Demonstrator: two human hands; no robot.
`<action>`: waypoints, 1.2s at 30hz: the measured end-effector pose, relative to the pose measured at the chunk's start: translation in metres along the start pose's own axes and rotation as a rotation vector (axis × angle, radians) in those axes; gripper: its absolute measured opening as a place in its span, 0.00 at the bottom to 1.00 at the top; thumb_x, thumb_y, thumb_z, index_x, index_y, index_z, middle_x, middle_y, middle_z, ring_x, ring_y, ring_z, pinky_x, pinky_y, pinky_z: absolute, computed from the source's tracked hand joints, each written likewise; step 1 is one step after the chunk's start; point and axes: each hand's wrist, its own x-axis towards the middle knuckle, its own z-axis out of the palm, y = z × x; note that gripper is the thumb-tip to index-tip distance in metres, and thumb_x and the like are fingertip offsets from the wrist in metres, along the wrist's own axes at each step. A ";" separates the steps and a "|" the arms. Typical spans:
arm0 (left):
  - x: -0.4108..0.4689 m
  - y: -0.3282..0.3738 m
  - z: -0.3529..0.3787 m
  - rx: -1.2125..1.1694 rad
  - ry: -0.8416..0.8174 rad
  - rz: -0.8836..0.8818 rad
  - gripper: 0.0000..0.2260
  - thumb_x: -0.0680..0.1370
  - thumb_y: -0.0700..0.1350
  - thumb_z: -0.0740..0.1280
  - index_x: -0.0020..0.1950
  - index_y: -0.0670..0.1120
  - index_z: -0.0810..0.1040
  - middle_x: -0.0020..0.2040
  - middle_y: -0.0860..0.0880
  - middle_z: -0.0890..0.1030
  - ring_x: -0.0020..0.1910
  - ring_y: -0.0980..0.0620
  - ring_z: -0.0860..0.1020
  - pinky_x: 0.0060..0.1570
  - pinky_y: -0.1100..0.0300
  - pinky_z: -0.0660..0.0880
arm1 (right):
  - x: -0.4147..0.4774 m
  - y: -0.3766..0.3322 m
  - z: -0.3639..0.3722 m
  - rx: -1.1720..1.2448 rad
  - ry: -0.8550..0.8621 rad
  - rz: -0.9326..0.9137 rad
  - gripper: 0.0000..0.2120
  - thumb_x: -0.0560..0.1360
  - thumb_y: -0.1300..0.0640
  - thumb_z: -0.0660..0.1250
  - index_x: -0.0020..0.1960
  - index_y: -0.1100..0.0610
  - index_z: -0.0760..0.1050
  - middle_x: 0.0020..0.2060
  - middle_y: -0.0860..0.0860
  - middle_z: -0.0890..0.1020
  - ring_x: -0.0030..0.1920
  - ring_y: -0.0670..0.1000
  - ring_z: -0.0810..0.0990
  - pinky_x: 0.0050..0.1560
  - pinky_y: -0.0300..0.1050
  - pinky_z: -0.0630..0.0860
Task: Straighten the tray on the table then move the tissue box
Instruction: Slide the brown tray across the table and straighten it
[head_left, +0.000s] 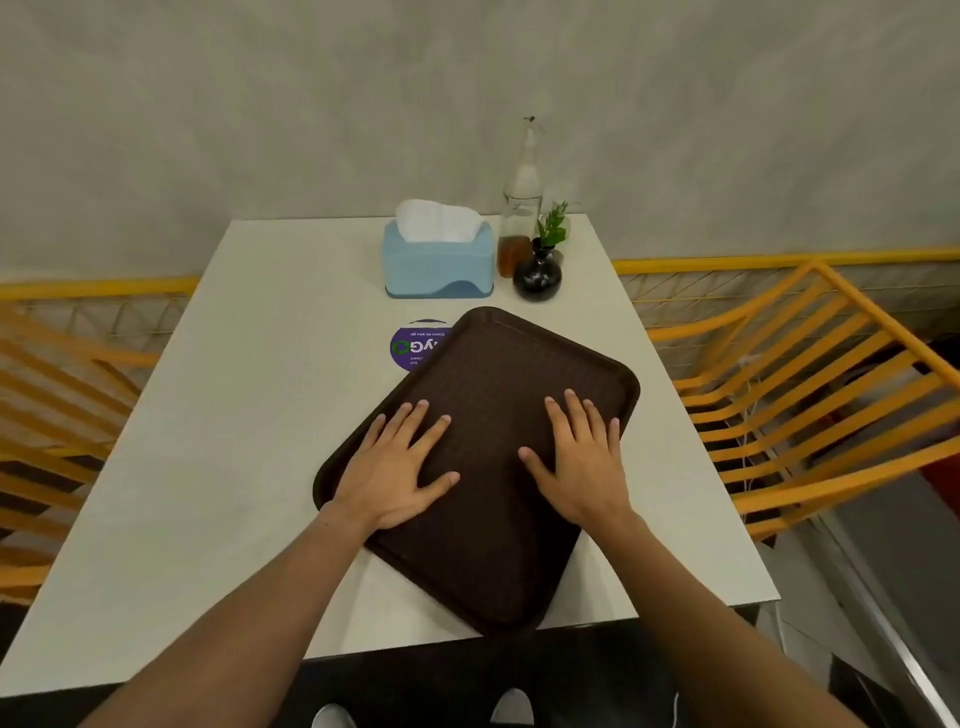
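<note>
The room is evenly and softly lit, seemingly from overhead, though no lamp is in view. The pale table (234, 415) glows without harsh glare; the dark tray (498, 545) soaks light up and shows only a dull sheen. Shadows are faint and short beneath the left hand (395, 462) and right hand (582, 457). The wide lens bends the orange chairs (810, 395) at the edges, and everything looks slightly soft, the glass bottle (522, 197) especially.

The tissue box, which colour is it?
Light blue, with a darker blue base; the tissue box shows in the head view.
</note>
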 end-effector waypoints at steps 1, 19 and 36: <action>-0.002 0.001 0.001 -0.005 -0.014 -0.007 0.38 0.76 0.75 0.43 0.83 0.59 0.48 0.84 0.49 0.49 0.82 0.50 0.45 0.79 0.49 0.42 | -0.002 0.001 0.001 -0.001 -0.013 0.009 0.38 0.79 0.31 0.53 0.82 0.49 0.52 0.82 0.53 0.53 0.81 0.58 0.49 0.77 0.62 0.44; -0.041 0.003 0.023 -0.083 0.032 -0.223 0.38 0.76 0.75 0.39 0.83 0.59 0.46 0.84 0.49 0.47 0.82 0.50 0.42 0.78 0.50 0.37 | 0.010 0.001 0.017 -0.104 -0.085 -0.181 0.38 0.78 0.28 0.42 0.80 0.49 0.61 0.80 0.52 0.61 0.80 0.55 0.57 0.80 0.54 0.43; -0.107 -0.032 0.021 -0.161 0.082 -0.557 0.39 0.75 0.74 0.38 0.83 0.57 0.45 0.84 0.46 0.46 0.82 0.46 0.41 0.77 0.48 0.37 | 0.061 -0.081 0.035 -0.172 -0.223 -0.507 0.39 0.79 0.27 0.41 0.81 0.48 0.56 0.82 0.49 0.56 0.81 0.52 0.52 0.78 0.52 0.35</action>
